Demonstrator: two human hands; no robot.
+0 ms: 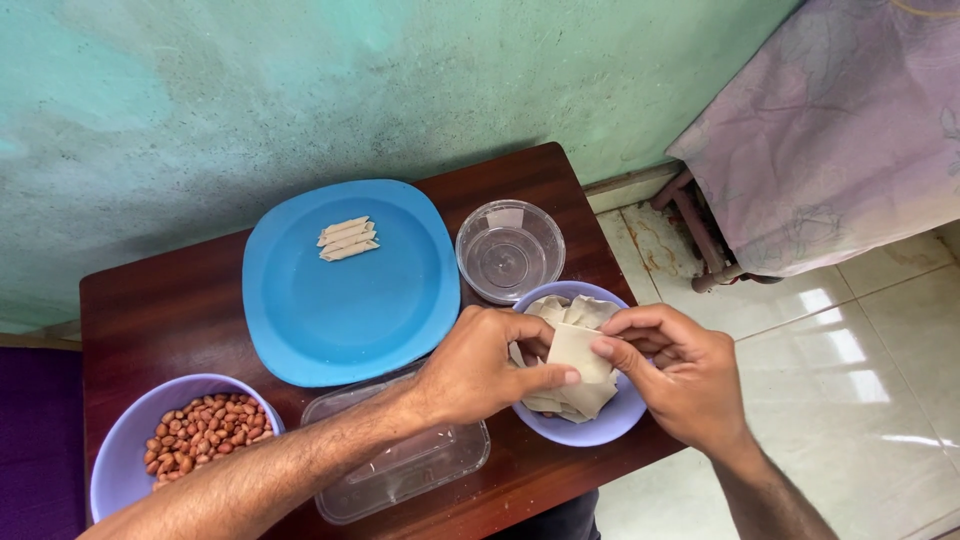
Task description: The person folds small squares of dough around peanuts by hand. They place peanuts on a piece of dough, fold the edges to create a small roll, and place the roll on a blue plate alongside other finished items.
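Observation:
My left hand (pixel 478 368) and my right hand (pixel 672 372) meet over a small lavender bowl (pixel 600 428) that holds several pale square dough sheets. Both hands pinch one dough sheet (pixel 580 350) between thumbs and fingers, just above the pile. On the big blue plate (pixel 350 300) behind my left hand lie three small rolled dough sticks (pixel 347 239), side by side.
A lavender bowl of peanuts (pixel 200 425) sits at the table's front left. A clear round container (pixel 510 250) stands behind the dough bowl and a clear rectangular lid (pixel 420 465) lies under my left forearm. The dark wooden table (pixel 170 310) meets a green wall; tiled floor lies right.

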